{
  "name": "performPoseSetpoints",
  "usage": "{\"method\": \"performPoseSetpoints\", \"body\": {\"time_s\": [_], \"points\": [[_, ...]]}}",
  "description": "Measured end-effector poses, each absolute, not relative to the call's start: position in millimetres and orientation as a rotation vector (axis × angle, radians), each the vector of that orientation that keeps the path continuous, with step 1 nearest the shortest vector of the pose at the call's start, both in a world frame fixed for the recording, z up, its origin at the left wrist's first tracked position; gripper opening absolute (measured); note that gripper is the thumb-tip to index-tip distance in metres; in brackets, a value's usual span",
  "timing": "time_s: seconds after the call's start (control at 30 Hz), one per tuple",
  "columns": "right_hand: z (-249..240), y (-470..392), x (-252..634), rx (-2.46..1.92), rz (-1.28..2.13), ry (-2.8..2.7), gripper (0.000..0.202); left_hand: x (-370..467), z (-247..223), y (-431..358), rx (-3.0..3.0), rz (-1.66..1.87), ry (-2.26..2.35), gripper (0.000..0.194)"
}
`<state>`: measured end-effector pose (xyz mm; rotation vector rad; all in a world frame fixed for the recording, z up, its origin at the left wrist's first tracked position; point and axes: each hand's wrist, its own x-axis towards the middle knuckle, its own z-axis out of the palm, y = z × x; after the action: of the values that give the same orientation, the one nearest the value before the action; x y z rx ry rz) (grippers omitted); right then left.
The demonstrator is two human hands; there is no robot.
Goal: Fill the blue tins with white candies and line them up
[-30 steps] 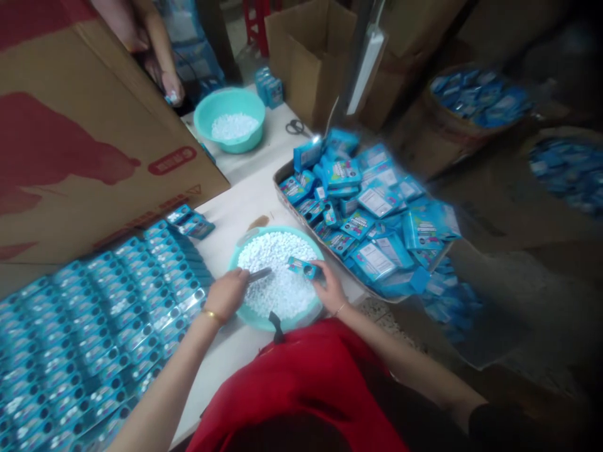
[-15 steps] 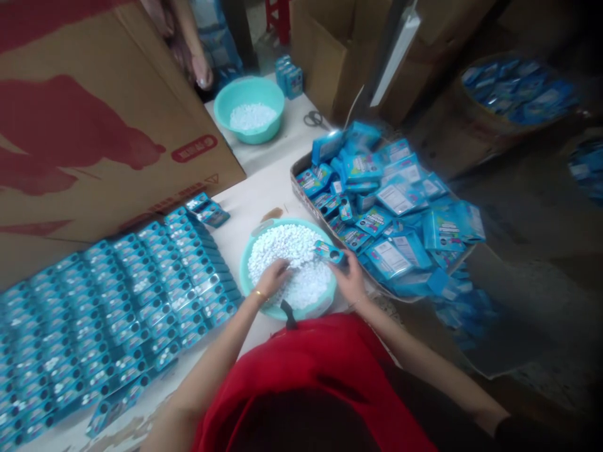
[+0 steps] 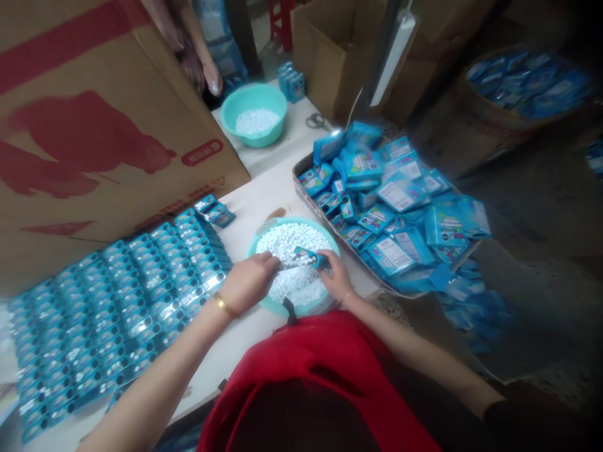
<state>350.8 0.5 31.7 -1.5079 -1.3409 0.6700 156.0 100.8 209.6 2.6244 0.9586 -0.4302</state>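
Note:
A turquoise bowl full of small white pellets stands in front of me. Over it my right hand grips a small blue box by its right end. My left hand, with a gold bangle at the wrist, is closed at the bowl's left side. From its fingers a thin scoop-like tool with white pellets reaches toward the box; its shape is blurred. Rows of upright blue boxes fill the table's left part.
A tray heaped with blue boxes lies at the right. Behind are a second turquoise bowl, scissors and another person's hand. A large carton stands at the back left.
My left hand has risen out of the pellets and now shows the tool at the box. My right hand has brought the box a little to the left, over the bowl.

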Motion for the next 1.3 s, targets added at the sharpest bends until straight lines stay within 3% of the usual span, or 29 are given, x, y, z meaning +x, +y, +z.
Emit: {"method": "performPoseSetpoints", "body": {"time_s": [0.23,0.4,0.53,0.57,0.7,0.77,0.87,0.97,1.13,1.3], "points": [[28,1,345,-1.477,0.68,-1.353,0.038,191,246,82,2.829,-0.76,0.89,0.025],[24,-1,343,-1.44,0.701,-1.352,0.042,170,240,94,2.771,-0.529,0.935,0.025],[27,0,334,-1.406,0.726,-1.39,0.042,154,192,110,2.618,-0.148,0.846,0.064],[29,1,332,-1.403,0.753,-1.408,0.04,154,178,113,2.587,-0.123,0.801,0.065],[46,15,342,-1.382,0.834,-1.52,0.037,159,149,124,2.505,-0.113,0.728,0.026],[60,33,365,-1.406,0.732,-1.585,0.044,157,151,136,2.495,-0.033,0.789,0.017],[79,71,412,-1.632,0.376,-1.636,0.042,145,155,169,2.521,0.116,1.036,0.018],[84,113,446,-2.009,0.259,-1.916,0.046,120,138,214,2.529,0.131,1.429,0.021],[67,153,439,-2.492,0.658,-1.85,0.056,69,79,271,2.346,-0.164,1.92,0.025],[56,166,416,-2.587,0.605,-1.549,0.062,31,41,290,2.18,-0.24,2.139,0.035]]}}
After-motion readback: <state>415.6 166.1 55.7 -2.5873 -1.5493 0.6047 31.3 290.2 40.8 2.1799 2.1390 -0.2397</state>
